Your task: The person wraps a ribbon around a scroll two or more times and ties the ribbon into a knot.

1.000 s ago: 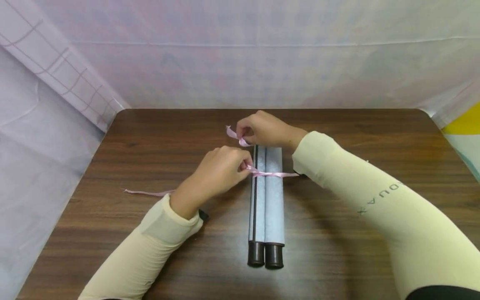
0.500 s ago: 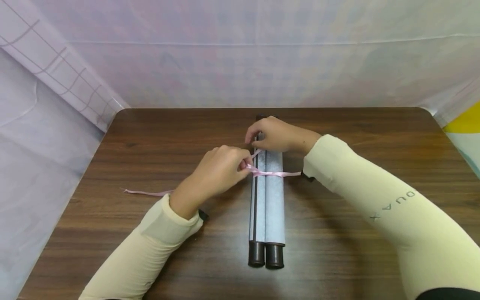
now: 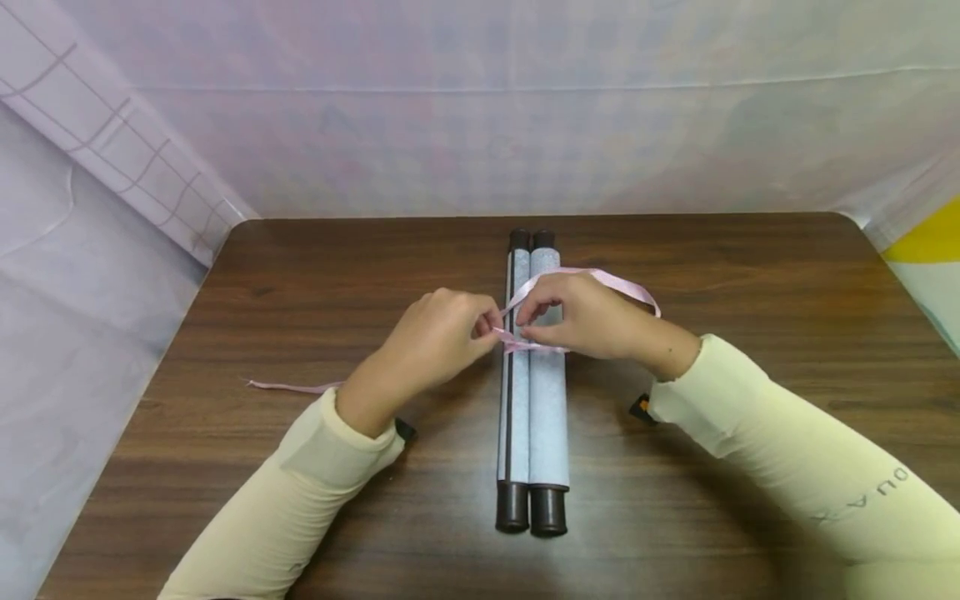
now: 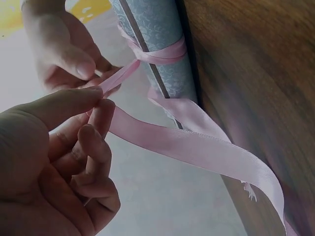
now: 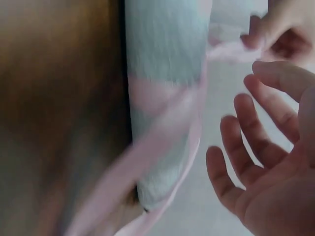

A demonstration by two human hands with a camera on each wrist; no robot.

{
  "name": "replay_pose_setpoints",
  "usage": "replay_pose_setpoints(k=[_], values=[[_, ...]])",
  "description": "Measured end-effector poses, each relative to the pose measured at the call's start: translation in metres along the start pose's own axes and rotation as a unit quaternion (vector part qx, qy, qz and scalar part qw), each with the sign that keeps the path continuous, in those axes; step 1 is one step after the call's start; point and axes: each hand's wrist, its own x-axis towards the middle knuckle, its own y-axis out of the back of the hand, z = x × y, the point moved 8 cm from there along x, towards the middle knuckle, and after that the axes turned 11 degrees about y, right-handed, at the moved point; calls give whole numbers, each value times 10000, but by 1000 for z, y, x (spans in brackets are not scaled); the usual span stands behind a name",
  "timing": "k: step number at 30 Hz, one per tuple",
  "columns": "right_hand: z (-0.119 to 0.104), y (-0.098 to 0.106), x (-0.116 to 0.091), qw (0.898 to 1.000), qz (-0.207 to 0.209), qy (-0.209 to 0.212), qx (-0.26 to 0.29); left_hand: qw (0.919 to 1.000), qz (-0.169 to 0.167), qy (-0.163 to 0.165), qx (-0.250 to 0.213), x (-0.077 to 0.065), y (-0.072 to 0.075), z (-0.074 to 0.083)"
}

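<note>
A scroll rolled from both ends, in pale blue patterned cloth (image 3: 549, 417) with dark brown knobs (image 3: 549, 511), lies lengthwise on the table. Pink ribbon (image 4: 170, 53) wraps its middle. My left hand (image 3: 435, 337) is at the scroll's left side, thumb and forefinger pinching the ribbon; a long loose length (image 4: 167, 140) trails from there in the left wrist view. Over the scroll, close to those fingertips, is my right hand (image 3: 592, 312), its fingers spread and holding nothing in the right wrist view (image 5: 266, 142). A ribbon tail (image 3: 626, 286) arcs behind it toward the right.
The dark wood-grain table (image 3: 300, 275) ends at a pale draped curtain (image 3: 480, 125) behind. Another ribbon end (image 3: 292, 387) lies on the wood at left, passing under my left wrist. Yellow and white fabric (image 3: 930, 242) shows at the far right.
My right hand has let go of the ribbon it pinched at the back left and come right and nearer. A ribbon tail now crosses the scroll to the right. My left hand keeps its pinch.
</note>
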Motion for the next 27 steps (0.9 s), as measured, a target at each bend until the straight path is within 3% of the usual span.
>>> replay_pose_setpoints(k=[3, 9, 20, 27], values=[[-7, -5, -2, 9994, 292, 105, -124, 10000, 18, -5, 62, 0, 1, 0], [-6, -14, -3, 9965, 783, -287, 12, 9999, 54, 56, 84, 0, 1, -2], [-5, -19, 0, 9934, 1073, -395, -34, 9994, 181, -91, -266, -1, 5, 0], [-5, -16, 0, 9928, 1145, -309, -163, 9988, 351, 68, -325, -3, 19, -8]])
